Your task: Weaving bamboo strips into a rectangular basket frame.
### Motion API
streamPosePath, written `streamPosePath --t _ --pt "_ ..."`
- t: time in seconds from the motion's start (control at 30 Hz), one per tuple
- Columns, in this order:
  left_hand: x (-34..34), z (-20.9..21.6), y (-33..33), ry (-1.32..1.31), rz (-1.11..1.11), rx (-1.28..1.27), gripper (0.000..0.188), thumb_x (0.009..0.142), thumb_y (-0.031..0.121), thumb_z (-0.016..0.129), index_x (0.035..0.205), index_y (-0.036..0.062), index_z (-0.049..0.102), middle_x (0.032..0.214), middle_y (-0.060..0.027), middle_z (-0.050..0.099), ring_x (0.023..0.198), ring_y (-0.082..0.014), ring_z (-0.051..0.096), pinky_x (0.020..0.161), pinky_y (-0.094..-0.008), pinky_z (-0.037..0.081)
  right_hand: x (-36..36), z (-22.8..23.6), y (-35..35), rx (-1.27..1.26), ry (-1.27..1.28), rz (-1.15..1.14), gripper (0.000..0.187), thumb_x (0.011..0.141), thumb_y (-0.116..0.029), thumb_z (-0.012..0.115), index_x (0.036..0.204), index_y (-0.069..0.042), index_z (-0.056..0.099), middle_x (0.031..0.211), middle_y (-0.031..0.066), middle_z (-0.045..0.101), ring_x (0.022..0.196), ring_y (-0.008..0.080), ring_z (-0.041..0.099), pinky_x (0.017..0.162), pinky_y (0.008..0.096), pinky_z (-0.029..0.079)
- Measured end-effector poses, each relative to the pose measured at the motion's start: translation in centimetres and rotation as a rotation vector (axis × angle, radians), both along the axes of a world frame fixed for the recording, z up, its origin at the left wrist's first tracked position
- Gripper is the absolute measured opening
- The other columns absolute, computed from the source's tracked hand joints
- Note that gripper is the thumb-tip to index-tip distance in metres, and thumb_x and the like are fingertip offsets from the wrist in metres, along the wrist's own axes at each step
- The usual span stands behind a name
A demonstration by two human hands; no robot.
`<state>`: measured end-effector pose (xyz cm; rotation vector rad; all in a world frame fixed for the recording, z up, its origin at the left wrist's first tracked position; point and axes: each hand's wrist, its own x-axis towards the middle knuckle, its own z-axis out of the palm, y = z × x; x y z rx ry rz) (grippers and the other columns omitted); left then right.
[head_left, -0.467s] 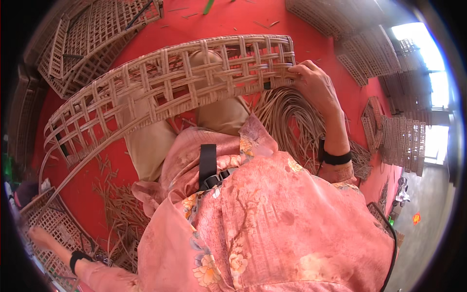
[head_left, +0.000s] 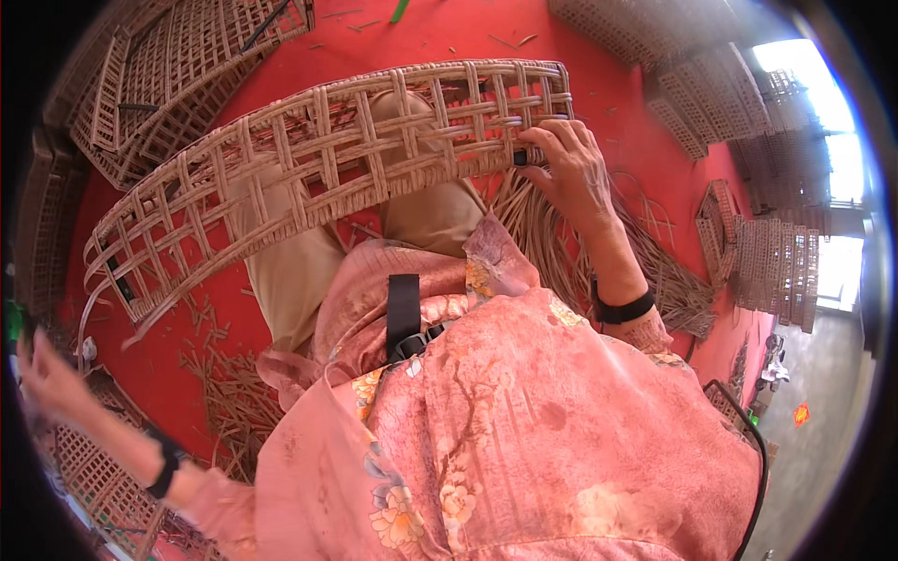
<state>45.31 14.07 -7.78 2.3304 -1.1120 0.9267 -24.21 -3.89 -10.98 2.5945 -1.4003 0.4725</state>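
Note:
A long, curved panel of open woven rattan-like strips [head_left: 309,168] lies across my knees. My right hand [head_left: 571,173] is closed on its right end, with the fingers over the weave and the thumb at the lower edge by a dark frame piece. From the panel's left end hang a pale loose strip [head_left: 82,332] and a short strip end [head_left: 142,329]. At the far left, my left hand [head_left: 61,383] is raised away from the panel, above a lattice basket [head_left: 103,458]. Motion smears its fingers, so I cannot see what they hold.
A bundle of long loose strips [head_left: 655,266] lies on the red floor at the right, and short offcuts [head_left: 229,393] are scattered at the left. Woven panels [head_left: 178,84] are stacked at upper left. More stacks [head_left: 711,98] stand at upper right, with a smaller one [head_left: 772,271] below.
My left hand has risen from beside the basket. The long strip trailing from the panel's left end now shows only as a short end. My right hand has shifted slightly left along the panel.

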Motion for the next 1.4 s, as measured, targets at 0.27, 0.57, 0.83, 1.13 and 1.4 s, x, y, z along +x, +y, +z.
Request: streamPosePath --t 0.27,0.57,0.83,1.13,1.4 --pt "-43.1 -3.3 -12.9 0.468 -1.356 0.156 0.038 0.080 0.014 0.077 0.116 0.0089 0.067 0.107 -0.0086 0.062 0.102 -0.0272 0.059 0.090 -0.0388 0.046 -0.7 -0.4 -1.3 0.073 -0.053 0.111 0.036 0.064 -0.013 0.082 0.095 -0.010 0.063 0.097 0.0062 0.061 0.098 0.0290 0.059 0.087 0.0426 0.048" --pt "-48.3 -7.2 -15.9 0.173 -1.370 0.205 0.051 0.072 0.014 0.080 0.120 0.0100 0.066 0.104 -0.0055 0.057 0.097 -0.0246 0.055 0.086 -0.0394 0.044 -4.8 -2.9 -0.3 -0.143 -0.152 -0.073 0.038 0.067 -0.012 0.081 0.103 -0.011 0.067 0.104 0.0044 0.061 0.101 0.0263 0.059 0.089 0.0412 0.050" --pt "-48.2 -8.3 -17.0 0.149 -1.462 0.153 0.039 0.076 0.012 0.076 0.114 0.0097 0.070 0.094 -0.0064 0.057 0.089 -0.0255 0.056 0.074 -0.0392 0.047 -5.3 -2.8 -1.2 -0.131 -0.148 -0.020 0.034 0.066 -0.012 0.079 0.098 -0.010 0.067 0.102 0.0038 0.062 0.100 0.0269 0.059 0.085 0.0395 0.052" --pt "-51.1 -4.8 -17.1 0.212 -1.435 0.162 0.045 0.071 0.016 0.079 0.115 0.0075 0.070 0.104 -0.0057 0.057 0.099 -0.0242 0.055 0.088 -0.0392 0.042 -4.2 -3.2 -0.3 -0.189 -0.194 -0.059 0.039 0.070 -0.013 0.078 0.107 -0.013 0.066 0.106 0.0034 0.061 0.100 0.0250 0.060 0.089 0.0404 0.048" --pt "-54.2 -7.3 -19.0 0.114 -1.422 0.170 0.032 0.080 0.014 0.065 0.109 0.0025 0.069 0.099 -0.0069 0.057 0.097 -0.0238 0.054 0.086 -0.0388 0.043 -3.5 -2.8 -1.1 -0.165 -0.118 0.032 0.035 0.072 -0.013 0.076 0.105 -0.014 0.065 0.102 0.0013 0.061 0.096 0.0223 0.059 0.084 0.0383 0.046"
